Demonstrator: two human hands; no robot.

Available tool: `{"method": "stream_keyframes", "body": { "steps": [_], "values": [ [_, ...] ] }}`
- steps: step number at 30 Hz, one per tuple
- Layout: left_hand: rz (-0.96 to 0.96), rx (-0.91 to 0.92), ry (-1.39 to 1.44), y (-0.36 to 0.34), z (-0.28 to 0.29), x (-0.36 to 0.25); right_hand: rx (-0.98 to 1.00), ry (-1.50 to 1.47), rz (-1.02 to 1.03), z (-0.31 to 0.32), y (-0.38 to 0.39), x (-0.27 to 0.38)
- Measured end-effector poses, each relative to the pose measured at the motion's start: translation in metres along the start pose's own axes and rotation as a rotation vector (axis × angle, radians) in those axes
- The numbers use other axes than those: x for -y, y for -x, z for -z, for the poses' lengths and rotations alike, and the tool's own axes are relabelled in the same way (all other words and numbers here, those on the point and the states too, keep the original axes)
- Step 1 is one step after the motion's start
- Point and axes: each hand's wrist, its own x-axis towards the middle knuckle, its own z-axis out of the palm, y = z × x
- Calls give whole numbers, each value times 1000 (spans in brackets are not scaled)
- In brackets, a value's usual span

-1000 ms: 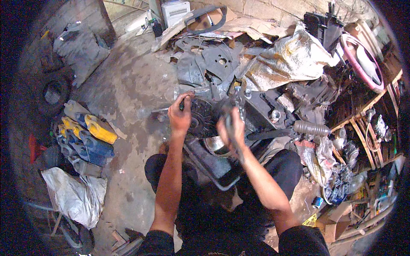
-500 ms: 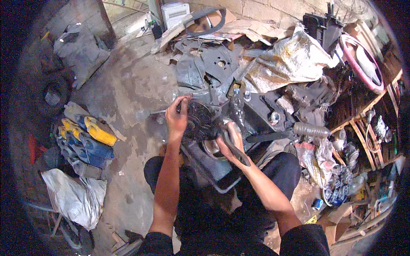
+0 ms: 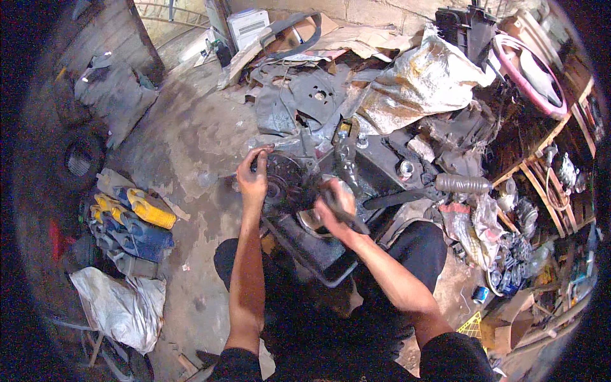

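My left hand [image 3: 253,179] grips the rim of a dark, round, grimy metal part [image 3: 284,181], thumb and fingers at its left edge. My right hand [image 3: 334,213], slightly blurred, is closed on a long dark tool [image 3: 356,224] beside that part; I cannot tell its exact kind. Both hands are over a black metal tray [image 3: 318,267] between my knees. A silvery round object [image 3: 314,225] in it is partly hidden by my right hand. A clear plastic bottle [image 3: 347,162] lies just behind my right hand.
Yellow and blue jerrycans [image 3: 137,219] and a white sack [image 3: 114,305] lie at left. Cardboard [image 3: 356,38], dark sheets [image 3: 299,95] and a stained sack [image 3: 420,83] are heaped behind the tray. A pink ring [image 3: 528,76], wooden frames [image 3: 547,197] and mixed scrap crowd the right.
My right hand has moved down and left against the round part. My left hand keeps its grip, slightly farther left in view. The surroundings have shifted a little with my head.
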Motion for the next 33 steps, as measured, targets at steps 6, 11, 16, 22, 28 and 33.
{"method": "stream_keyframes", "body": {
  "steps": [6, 11, 16, 22, 28, 33],
  "values": [
    [91, -25, 9, 4, -4, -6, 69, -458, -291, 8, -31, 17],
    [-33, -30, 2, 1, 0, 0, 156, -42, 81, -5, 22, 4],
    [28, -80, -112, 4, -1, -3, -273, -45, -136, 3, -29, 45],
    [-20, -109, -138, 0, -6, -10, 50, 41, -129, -11, 24, -1],
    [21, -130, -114, 5, -3, -1, -375, -116, -97, -7, -27, 41],
    [60, -83, -73, 6, -7, 1, -179, 28, -79, -22, 13, 14]
  ]
}}
